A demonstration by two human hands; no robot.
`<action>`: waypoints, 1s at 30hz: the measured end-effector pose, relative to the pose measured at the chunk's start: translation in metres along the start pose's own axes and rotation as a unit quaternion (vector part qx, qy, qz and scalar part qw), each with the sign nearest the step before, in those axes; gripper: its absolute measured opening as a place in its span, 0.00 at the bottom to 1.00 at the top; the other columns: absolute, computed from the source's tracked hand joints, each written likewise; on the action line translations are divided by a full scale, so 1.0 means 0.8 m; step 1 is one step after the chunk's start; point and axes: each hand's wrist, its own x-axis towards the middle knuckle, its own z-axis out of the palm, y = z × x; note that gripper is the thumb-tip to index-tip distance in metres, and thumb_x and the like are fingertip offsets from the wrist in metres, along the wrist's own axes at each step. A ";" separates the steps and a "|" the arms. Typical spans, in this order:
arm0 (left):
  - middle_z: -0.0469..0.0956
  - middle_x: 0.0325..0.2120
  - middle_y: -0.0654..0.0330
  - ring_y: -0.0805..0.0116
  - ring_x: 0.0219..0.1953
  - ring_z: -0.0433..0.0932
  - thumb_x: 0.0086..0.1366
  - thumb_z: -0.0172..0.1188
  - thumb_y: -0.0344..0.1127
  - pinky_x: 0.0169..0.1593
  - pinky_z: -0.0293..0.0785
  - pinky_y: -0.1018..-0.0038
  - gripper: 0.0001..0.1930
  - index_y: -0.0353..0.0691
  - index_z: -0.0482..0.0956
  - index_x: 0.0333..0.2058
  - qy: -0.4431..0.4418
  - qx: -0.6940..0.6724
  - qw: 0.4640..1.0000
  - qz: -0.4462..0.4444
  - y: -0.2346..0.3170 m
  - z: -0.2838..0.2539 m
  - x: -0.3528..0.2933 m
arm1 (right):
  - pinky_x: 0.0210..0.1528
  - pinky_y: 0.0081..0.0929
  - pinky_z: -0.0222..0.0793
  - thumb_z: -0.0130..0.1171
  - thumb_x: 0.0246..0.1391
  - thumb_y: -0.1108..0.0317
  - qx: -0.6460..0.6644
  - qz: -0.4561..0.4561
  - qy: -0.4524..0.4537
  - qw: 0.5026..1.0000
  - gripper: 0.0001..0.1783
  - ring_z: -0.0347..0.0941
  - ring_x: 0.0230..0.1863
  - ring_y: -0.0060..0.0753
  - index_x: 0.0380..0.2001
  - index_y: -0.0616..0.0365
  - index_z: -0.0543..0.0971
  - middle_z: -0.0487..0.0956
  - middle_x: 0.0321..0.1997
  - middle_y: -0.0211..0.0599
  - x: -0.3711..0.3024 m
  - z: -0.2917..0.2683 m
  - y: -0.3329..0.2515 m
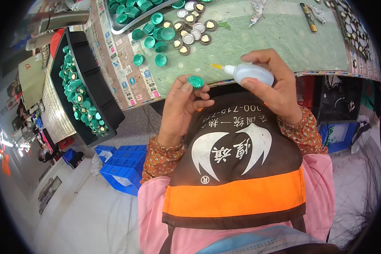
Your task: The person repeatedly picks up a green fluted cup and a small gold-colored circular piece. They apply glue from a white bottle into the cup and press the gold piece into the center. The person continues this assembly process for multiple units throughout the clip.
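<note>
Green-covered surface (283,38) fills the top of my view, and its near edge is bordered with a strip of printed paper. I see the left hand (183,108) raised in front of the apron (237,169), pinching one small green cap (195,81) between the thumb and the fingertips; the cap is turned with its open side up, I think so that the inside can be reached. The right hand (275,84) is wrapped closed around a small white squeeze bottle (252,73), which lies nearly level with its yellow nozzle (216,66) pointing left toward the cap. Nozzle and cap are near but apart, and I cannot see any drop between them. Both hands are held over the edge of the surface, close to the body, which seems to give steady control. On the surface behind, loose green caps (156,40) lie beside caps with a gold or silver insert (192,29), in one cluster within easy reach. A metal tray (118,26) at the top left carries more green caps, and a long black tray (99,91) on the left, hanging beyond the surface edge, is full of them. A dark narrow tube (308,17) lies far to the right.
</note>
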 end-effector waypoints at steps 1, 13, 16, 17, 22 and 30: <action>0.77 0.43 0.52 0.67 0.44 0.80 0.75 0.51 0.38 0.49 0.85 0.65 0.15 0.36 0.67 0.55 0.008 0.022 1.000 0.013 0.002 0.000 -0.001 | 0.45 0.21 0.72 0.68 0.56 0.71 0.024 0.026 -0.001 0.999 0.19 0.76 0.44 0.20 0.49 0.61 0.77 0.82 0.42 0.31 0.001 -0.006 0.000; 0.77 0.48 0.51 0.67 0.48 0.79 0.68 0.57 0.24 0.51 0.84 0.65 0.17 0.38 0.67 0.53 0.066 0.195 0.971 0.126 0.016 0.007 -0.001 | 0.48 0.19 0.69 0.61 0.64 0.69 -0.054 -0.032 0.099 0.993 0.15 0.73 0.45 0.18 0.51 0.62 0.77 0.79 0.46 0.29 0.021 -0.063 0.025; 0.77 0.48 0.51 0.67 0.48 0.79 0.68 0.57 0.24 0.50 0.84 0.65 0.17 0.38 0.68 0.53 0.069 0.201 0.970 0.121 0.017 0.007 -0.001 | 0.47 0.20 0.70 0.62 0.63 0.69 -0.072 -0.024 0.063 0.995 0.15 0.74 0.44 0.19 0.51 0.61 0.77 0.80 0.45 0.31 0.012 -0.060 0.017; 0.77 0.48 0.51 0.67 0.48 0.79 0.68 0.57 0.24 0.50 0.84 0.65 0.17 0.38 0.68 0.53 0.067 0.195 0.972 0.116 0.018 0.008 -0.001 | 0.46 0.20 0.70 0.62 0.62 0.70 -0.078 -0.031 0.045 0.995 0.15 0.74 0.44 0.20 0.50 0.61 0.77 0.80 0.44 0.31 0.010 -0.051 0.013; 0.76 0.47 0.52 0.67 0.47 0.79 0.68 0.57 0.24 0.49 0.84 0.66 0.16 0.38 0.68 0.53 0.072 0.186 0.976 0.093 0.017 0.013 0.000 | 0.39 0.27 0.73 0.66 0.57 0.69 -0.108 -0.116 -0.062 0.985 0.15 0.79 0.36 0.30 0.47 0.61 0.78 0.81 0.39 0.38 0.005 -0.010 0.009; 0.77 0.47 0.52 0.67 0.48 0.79 0.67 0.58 0.22 0.49 0.84 0.67 0.17 0.36 0.67 0.52 0.065 0.214 0.967 0.122 0.016 0.015 -0.003 | 0.38 0.37 0.76 0.69 0.52 0.67 -0.159 -0.190 -0.092 0.964 0.17 0.80 0.38 0.49 0.44 0.60 0.79 0.82 0.39 0.43 0.003 0.016 0.019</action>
